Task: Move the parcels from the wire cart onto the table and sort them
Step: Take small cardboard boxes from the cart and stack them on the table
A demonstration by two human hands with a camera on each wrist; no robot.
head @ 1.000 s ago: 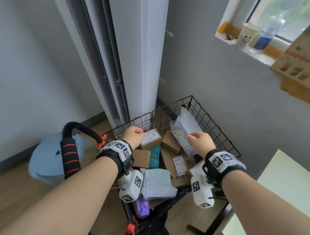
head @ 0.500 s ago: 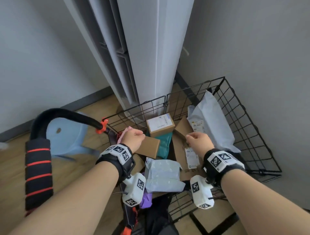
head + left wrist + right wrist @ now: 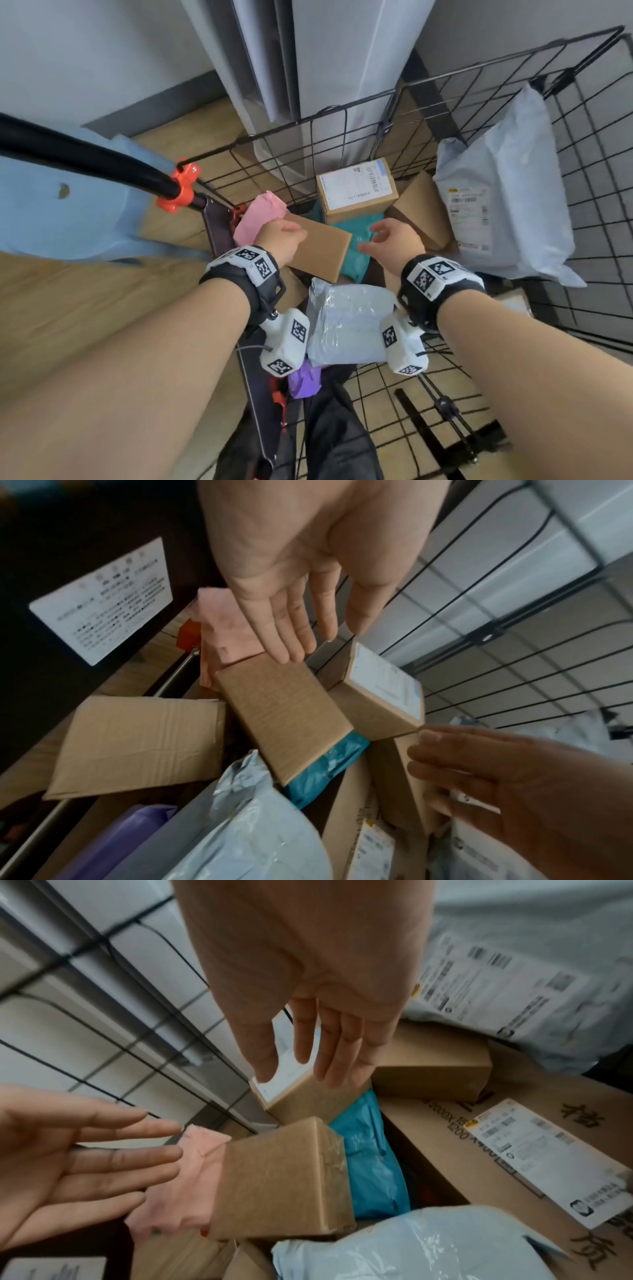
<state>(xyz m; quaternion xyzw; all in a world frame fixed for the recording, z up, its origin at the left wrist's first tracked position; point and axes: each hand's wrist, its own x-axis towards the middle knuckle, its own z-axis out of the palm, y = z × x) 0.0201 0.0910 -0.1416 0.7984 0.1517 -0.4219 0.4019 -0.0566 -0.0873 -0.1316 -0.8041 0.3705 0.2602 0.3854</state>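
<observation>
Reaching into the wire cart point(image 3: 342, 144), my left hand point(image 3: 279, 236) and right hand point(image 3: 397, 240) both released, I next must grasp the plain brown box point(image 3: 320, 251) between them.

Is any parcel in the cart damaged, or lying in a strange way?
No damage shows. The parcels are jumbled: the plain brown box lies tilted over the teal bag, and the large white mailer leans on the cart's wire side.
</observation>
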